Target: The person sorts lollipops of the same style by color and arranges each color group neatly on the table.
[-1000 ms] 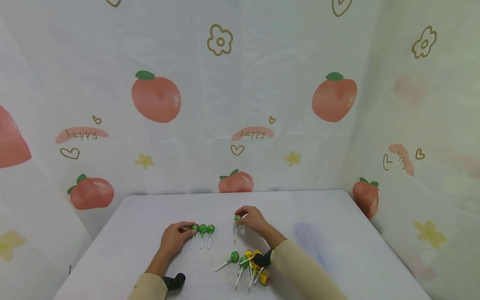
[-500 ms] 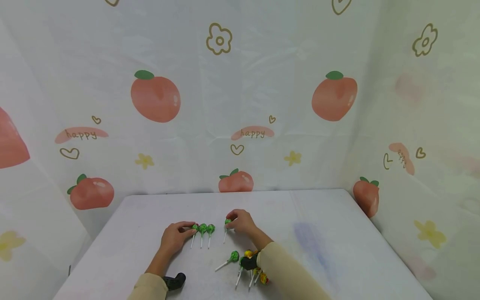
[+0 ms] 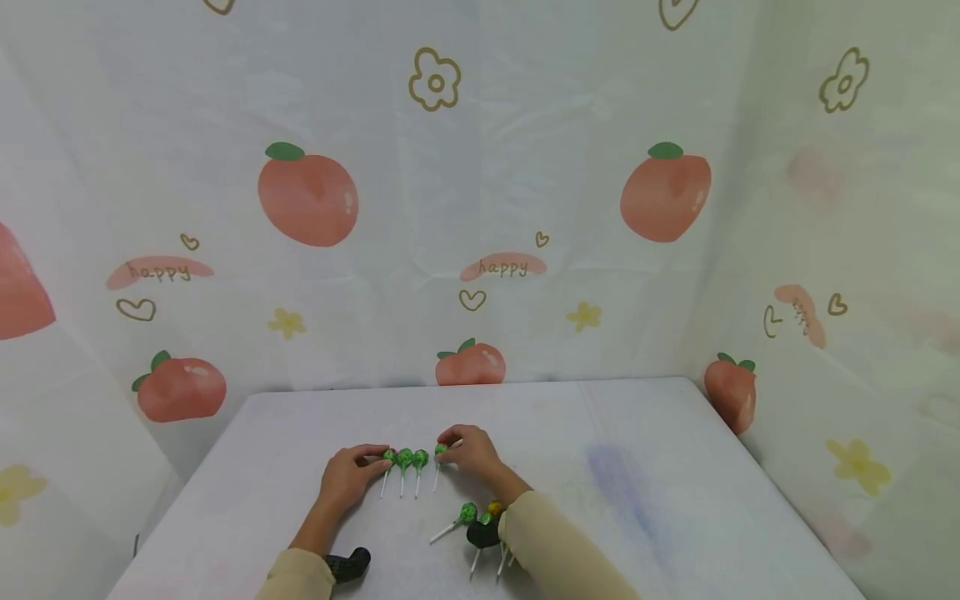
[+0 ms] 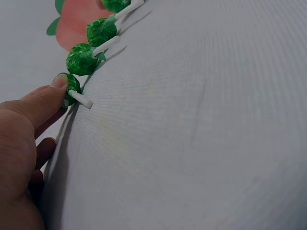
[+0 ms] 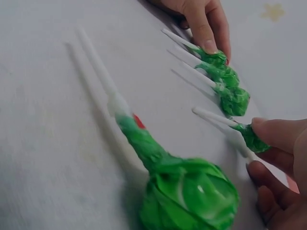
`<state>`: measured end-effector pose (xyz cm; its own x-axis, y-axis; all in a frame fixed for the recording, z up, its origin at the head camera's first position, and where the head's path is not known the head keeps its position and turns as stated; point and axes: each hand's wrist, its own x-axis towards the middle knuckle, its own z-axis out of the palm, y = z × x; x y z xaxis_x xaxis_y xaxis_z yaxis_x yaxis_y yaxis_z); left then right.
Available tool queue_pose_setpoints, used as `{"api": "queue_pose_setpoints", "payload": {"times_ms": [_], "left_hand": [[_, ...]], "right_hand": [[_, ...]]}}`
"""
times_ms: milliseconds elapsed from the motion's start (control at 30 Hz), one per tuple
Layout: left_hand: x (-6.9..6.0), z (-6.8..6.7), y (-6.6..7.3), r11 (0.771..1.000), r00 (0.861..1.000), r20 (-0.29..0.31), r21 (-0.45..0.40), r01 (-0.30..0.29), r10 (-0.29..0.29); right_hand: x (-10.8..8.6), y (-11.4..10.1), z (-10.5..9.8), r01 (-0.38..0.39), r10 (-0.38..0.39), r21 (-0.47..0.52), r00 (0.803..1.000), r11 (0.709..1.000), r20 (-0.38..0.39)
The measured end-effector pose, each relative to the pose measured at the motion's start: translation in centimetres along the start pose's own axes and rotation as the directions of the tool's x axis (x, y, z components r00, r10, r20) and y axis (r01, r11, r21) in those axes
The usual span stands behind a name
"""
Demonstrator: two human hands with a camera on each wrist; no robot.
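Note:
Three green-wrapped lollipops stand side by side in a row on the white table, sticks toward me; the middle lollipop (image 3: 405,458) has a neighbour on each side. My left hand (image 3: 348,477) pinches the head of the leftmost lollipop (image 4: 72,91) between thumb and fingers. A fourth green lollipop (image 5: 252,136) is pinched by its head in my right hand (image 3: 474,455), just right of the row with a small gap between. Close to the right wrist camera lies a loose green lollipop (image 5: 187,196), its stick pointing left in the head view.
Under my right sleeve (image 3: 555,533) lies a pile of lollipops, partly hidden, with a yellow lollipop (image 3: 495,507) showing. Black wrist cameras sit on both wrists. A printed white curtain (image 3: 390,250) hangs behind the white table (image 3: 637,467).
My right hand has moved left with its green lollipop, closing in on the row. The right sleeve now covers more of the pile. My left hand has stayed in place.

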<state>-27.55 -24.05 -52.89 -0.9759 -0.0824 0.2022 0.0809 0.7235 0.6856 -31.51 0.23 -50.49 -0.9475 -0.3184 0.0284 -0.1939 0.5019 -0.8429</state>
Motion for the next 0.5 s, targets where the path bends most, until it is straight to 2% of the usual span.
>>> {"api": "queue_pose_setpoints", "payload": {"times_ms": [233, 500], "left_hand": [[-0.05, 0.0, -0.1, 1.0, 1.0, -0.009, 0.007, -0.002, 0.002], [-0.03, -0.14, -0.03, 1.0, 1.0, 0.009, 0.005, 0.002, -0.002]], "right_hand": [[-0.11, -0.08, 0.7, -0.002, 0.001, -0.038, 1.0, 0.999, -0.01], [-0.4, -0.16, 0.99, 0.006, -0.006, -0.037, 1.0, 0.999, -0.016]]}}
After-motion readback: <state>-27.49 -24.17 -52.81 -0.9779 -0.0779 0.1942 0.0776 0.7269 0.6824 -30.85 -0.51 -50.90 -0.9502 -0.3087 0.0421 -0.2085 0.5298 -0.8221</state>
